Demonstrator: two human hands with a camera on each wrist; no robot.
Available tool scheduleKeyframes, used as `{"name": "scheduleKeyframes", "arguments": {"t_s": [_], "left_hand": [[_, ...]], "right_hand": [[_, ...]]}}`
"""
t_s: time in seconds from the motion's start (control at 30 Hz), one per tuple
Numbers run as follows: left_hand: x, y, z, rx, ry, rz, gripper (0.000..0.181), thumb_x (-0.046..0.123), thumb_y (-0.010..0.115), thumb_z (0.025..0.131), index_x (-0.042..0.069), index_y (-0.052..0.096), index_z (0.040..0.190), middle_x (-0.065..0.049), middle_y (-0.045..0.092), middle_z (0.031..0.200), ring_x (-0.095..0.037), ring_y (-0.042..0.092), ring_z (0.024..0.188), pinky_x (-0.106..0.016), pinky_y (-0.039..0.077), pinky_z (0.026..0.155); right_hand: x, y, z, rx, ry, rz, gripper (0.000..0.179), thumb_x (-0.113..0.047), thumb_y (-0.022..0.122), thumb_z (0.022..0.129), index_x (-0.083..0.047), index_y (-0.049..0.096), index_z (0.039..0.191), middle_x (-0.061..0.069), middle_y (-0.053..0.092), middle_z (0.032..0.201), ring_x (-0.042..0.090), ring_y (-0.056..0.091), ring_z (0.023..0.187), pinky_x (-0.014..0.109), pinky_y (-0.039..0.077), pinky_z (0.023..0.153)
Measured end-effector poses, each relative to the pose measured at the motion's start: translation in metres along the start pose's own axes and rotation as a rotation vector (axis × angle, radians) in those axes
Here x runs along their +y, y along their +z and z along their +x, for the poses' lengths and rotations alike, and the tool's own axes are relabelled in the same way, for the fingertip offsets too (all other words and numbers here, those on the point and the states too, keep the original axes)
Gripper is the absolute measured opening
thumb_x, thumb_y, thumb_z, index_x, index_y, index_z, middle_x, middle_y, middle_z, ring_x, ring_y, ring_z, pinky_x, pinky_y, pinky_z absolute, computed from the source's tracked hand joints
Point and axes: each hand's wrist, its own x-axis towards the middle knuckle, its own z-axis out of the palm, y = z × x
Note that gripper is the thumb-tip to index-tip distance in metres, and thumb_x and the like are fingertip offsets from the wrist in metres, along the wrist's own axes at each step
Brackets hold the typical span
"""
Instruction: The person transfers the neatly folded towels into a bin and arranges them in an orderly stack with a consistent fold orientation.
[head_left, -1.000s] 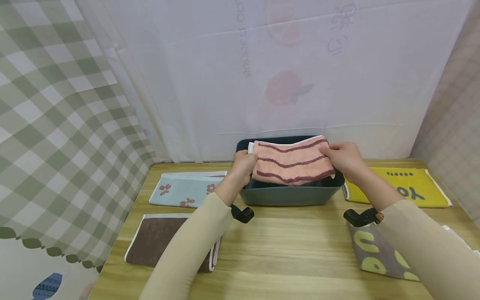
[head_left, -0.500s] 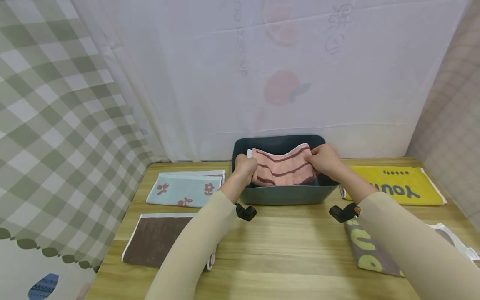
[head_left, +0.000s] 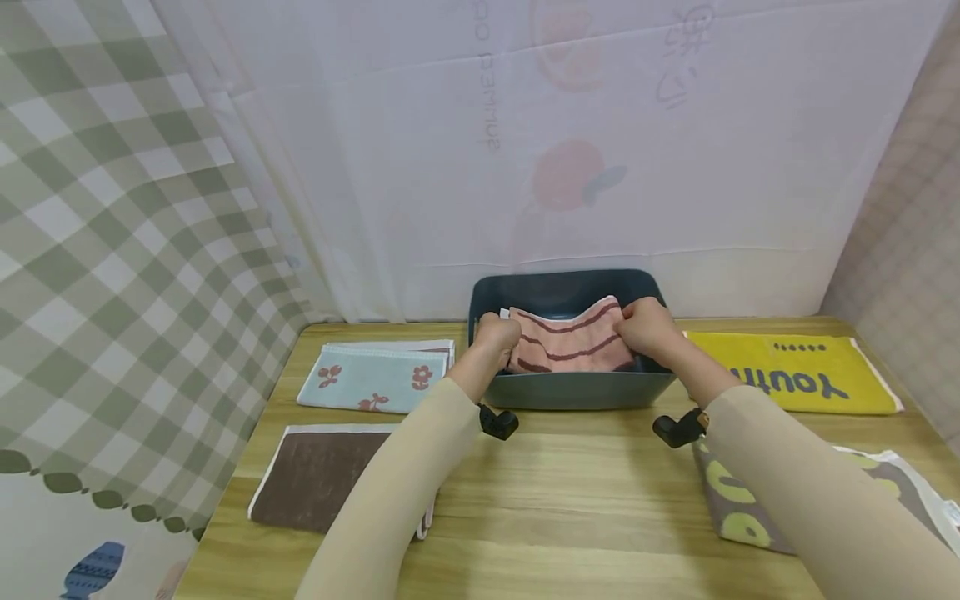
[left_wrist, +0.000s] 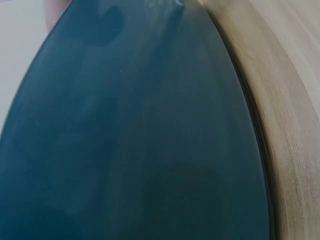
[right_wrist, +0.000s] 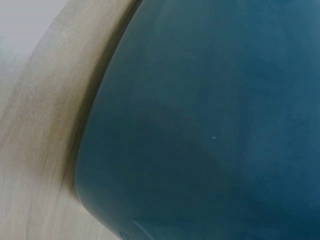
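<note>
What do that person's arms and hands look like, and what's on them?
Both sleeves are long, plain and cream. The left hand and right hand wear no gloves. A small, black, bent wrist camera sticks out by each sleeve.

In the head view, the scene is lit brightly and evenly, the white curtain (head_left: 420,167) is slightly washed out, and a pale sheen is spread across the table (head_left: 562,492), with soft-edged shadows cast between the sleeves (head_left: 405,475). Both wrist views are dimmer and blurred, the tub (left_wrist: 150,125) being marked by dark patches and faint reflections.
</note>
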Motion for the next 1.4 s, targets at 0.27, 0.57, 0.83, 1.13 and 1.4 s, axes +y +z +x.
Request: {"name": "scheduleKeyframes", "arguments": {"t_s": [0.27,0.57,0.83,1.13,1.4], "left_hand": [[0.003,0.0,0.001,0.032,-0.035,0.031,0.064,-0.004,0.044,0.104,0.004,0.027,0.165,-0.017,0.031,0.166,-0.028,0.053,0.114,-0.029,0.021,0.046],[0.002,0.002,-0.004,0.015,0.005,0.012,0.056,0.019,0.044,0.113,0.002,0.027,0.164,-0.015,0.037,0.166,-0.023,0.058,0.122,-0.033,0.045,0.079],[0.006,-0.004,-0.015,0.003,0.029,-0.018,0.069,0.016,0.058,0.104,-0.001,0.027,0.163,-0.02,0.031,0.165,-0.039,0.036,0.149,-0.056,0.045,0.111],[0.011,-0.014,-0.042,-0.056,0.25,-0.102,0.07,0.016,0.059,0.103,0.002,0.027,0.164,-0.015,0.025,0.171,-0.033,0.026,0.156,-0.049,0.032,0.122],[0.004,-0.012,-0.071,-0.059,0.421,0.011,0.072,0.028,0.062,0.103,0.007,0.031,0.164,-0.015,0.034,0.166,-0.033,0.041,0.147,-0.054,0.043,0.112]], "right_hand": [[-0.004,0.002,-0.002,-0.006,0.018,-0.039,0.03,-0.005,0.053,0.101,0.018,0.066,0.116,0.021,0.062,0.093,0.033,0.057,0.085,0.034,0.047,0.067],[-0.002,0.0,-0.004,0.03,-0.015,-0.065,0.043,-0.01,0.055,0.103,0.024,0.057,0.129,0.039,0.062,0.123,0.046,0.06,0.107,0.056,0.054,0.093],[-0.009,-0.015,-0.016,0.014,-0.091,-0.032,0.055,-0.014,0.052,0.108,0.023,0.039,0.146,0.043,0.047,0.143,0.056,0.048,0.131,0.063,0.046,0.105],[-0.016,-0.037,-0.047,0.066,-0.156,0.087,0.055,-0.022,0.048,0.112,0.013,0.038,0.153,0.036,0.045,0.15,0.052,0.049,0.134,0.06,0.048,0.104],[-0.003,-0.059,-0.068,0.164,-0.215,0.081,0.055,-0.028,0.053,0.111,0.009,0.044,0.151,0.034,0.051,0.147,0.052,0.051,0.133,0.002,0.041,0.077]]}}
